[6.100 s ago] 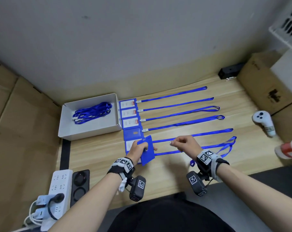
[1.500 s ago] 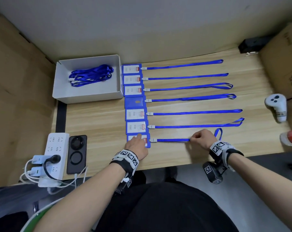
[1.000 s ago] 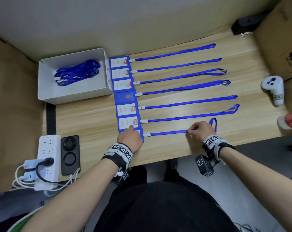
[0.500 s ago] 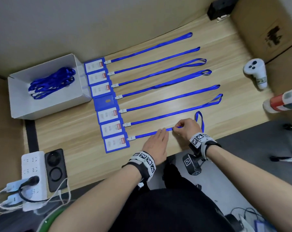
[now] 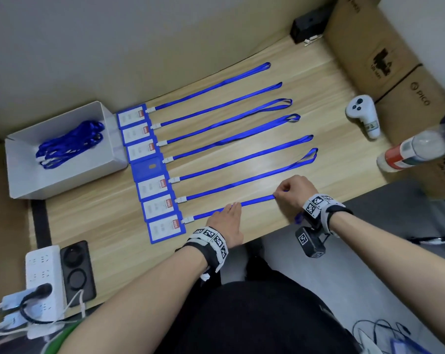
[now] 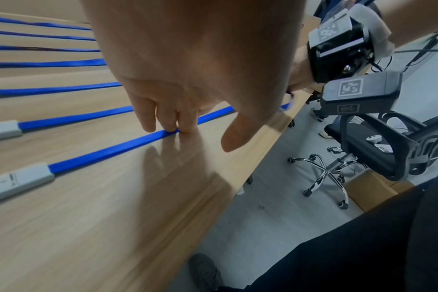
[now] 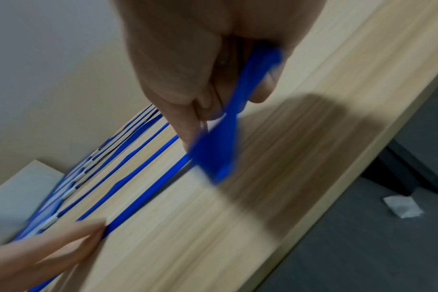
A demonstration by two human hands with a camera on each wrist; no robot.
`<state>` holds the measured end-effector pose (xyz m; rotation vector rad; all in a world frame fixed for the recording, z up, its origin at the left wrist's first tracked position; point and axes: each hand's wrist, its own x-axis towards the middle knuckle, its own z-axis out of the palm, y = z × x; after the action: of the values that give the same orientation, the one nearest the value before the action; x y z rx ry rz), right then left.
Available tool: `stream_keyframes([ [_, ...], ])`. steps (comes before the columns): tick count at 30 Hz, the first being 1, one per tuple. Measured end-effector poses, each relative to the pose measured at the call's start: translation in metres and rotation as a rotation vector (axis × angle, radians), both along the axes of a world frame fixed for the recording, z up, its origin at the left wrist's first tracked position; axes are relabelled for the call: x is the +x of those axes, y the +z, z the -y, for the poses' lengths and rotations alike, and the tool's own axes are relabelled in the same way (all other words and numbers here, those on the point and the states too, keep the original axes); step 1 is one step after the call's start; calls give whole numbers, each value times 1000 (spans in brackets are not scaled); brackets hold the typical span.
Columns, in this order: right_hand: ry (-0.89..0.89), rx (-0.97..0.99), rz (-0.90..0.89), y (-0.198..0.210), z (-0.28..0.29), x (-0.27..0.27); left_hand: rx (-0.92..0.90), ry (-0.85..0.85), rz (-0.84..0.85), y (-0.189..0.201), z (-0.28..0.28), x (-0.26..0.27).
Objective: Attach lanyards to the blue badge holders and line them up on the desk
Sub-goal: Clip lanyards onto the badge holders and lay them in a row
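The left hand [image 5: 226, 221] has slid off the badge; its flat fingers [image 6: 185, 122] now press the strap [image 5: 257, 201]. Beyond them, the right hand [image 5: 294, 191] pinches it taut. Nearly lined up.

Wooden desk [image 5: 318, 80], beige wall [image 5: 114, 34], grey floor [image 6: 275, 217]

7 badge holders [image 5: 166, 227] in column on desk [image 5: 109, 221]; left hand [image 5: 226, 223] flat on nearest lanyard [image 5: 257, 200], right hand [image 5: 294, 190] pinching it.

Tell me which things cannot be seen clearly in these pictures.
- Far end of the nearest lanyard: head view, hidden behind the right hand.
- Badge holders: print too small to read.
- Right wrist view: motion blur smears the strap.
- Bottle: head view, cut off by the edge.
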<state>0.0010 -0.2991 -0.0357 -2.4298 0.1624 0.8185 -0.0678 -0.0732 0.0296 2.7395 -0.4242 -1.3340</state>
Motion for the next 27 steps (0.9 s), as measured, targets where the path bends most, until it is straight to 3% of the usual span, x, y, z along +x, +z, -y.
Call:
stream_keyframes([
  [12,-73,-86,79,-6,45,4,43,-45,-10,-12,9,9],
  [20,-84,-100,110,-13,48,3,-34,-230,262,-11,29,24],
  [23,-83,-109,120,-17,49,3,-172,-249,176,-28,53,23],
  [27,-89,-128,130,-19,49,2,-197,-260,129,-38,83,20],
])
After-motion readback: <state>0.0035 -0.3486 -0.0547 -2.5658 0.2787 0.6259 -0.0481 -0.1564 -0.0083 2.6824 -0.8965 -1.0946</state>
